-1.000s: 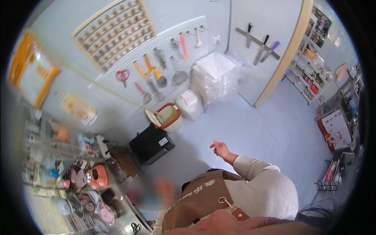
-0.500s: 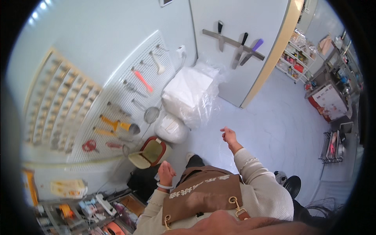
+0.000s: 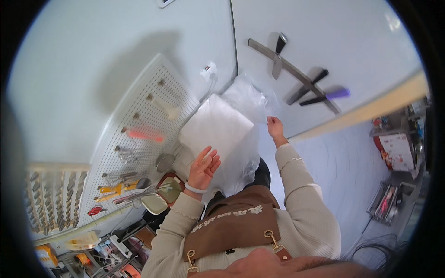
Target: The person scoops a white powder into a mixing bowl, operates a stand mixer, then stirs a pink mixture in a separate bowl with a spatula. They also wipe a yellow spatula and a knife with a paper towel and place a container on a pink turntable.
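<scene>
Under my hands is a big white wrapped stack (image 3: 218, 121) with clear plastic film (image 3: 248, 99) bunched around it, standing in the corner. My left hand (image 3: 203, 169) is open over its near left part, fingers apart and holding nothing visible; a pale band circles that wrist. At the far right edge of the film, my right hand (image 3: 275, 128) has its fingers curled closed. Whether a bit of film is pinched in them cannot be made out.
Left of the stack, a white pegboard (image 3: 139, 106) carries hanging kitchen tools. Three knives cling to a magnetic strip (image 3: 296, 74) on the far panel. A lidded bin (image 3: 155, 203) stands near my left arm; a wire rack (image 3: 384, 202) is at right.
I have moved closer to the corner and the white stack. Both hands have reached forward; the left has opened out over the stack, while the right has come to the film's edge.
</scene>
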The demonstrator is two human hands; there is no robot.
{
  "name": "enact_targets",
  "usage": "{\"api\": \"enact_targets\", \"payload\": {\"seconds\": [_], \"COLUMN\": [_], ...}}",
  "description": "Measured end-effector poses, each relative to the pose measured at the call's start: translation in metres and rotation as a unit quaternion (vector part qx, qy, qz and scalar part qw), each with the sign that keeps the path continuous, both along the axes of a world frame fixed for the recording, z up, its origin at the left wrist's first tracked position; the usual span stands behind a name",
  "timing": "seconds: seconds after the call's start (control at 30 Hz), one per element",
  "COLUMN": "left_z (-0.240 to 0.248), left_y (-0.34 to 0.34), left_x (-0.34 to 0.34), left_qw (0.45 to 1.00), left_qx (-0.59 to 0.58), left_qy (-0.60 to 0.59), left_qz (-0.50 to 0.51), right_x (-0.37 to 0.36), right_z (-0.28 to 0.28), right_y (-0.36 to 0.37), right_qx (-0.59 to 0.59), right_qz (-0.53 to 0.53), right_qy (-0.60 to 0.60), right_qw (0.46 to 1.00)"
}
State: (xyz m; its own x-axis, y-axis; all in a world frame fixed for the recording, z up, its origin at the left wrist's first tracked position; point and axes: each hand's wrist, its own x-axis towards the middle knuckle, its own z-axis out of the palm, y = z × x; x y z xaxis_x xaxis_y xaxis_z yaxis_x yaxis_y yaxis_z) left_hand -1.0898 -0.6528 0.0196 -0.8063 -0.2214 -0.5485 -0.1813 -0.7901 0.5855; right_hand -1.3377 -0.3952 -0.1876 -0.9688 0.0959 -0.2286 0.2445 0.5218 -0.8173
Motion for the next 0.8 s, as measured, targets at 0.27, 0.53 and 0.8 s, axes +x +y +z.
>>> {"api": "enact_targets", "payload": {"seconds": [0.27,0.53,0.8], "left_z": [-0.06,-0.073,-0.079], "left_y": [0.049,0.062,0.065], "left_x": [-0.084,-0.088,-0.077], "left_qw": [0.994,0.985,0.97], "left_qx": [0.029,0.037,0.053], "left_qy": [-0.095,-0.145,-0.18], "left_qz": [0.039,0.086,0.153], "right_x": [-0.148,-0.163,-0.174], "right_z": [-0.122,-0.172,-0.224], "right_y": [-0.014,-0.052,-0.082], "right_qx": [0.14,-0.079,0.259], "right_qz": [0.088,-0.001,0.185], "right_qy": [0.003,-0.367,-0.197], "right_qw": [0.986,0.927,0.927]}}
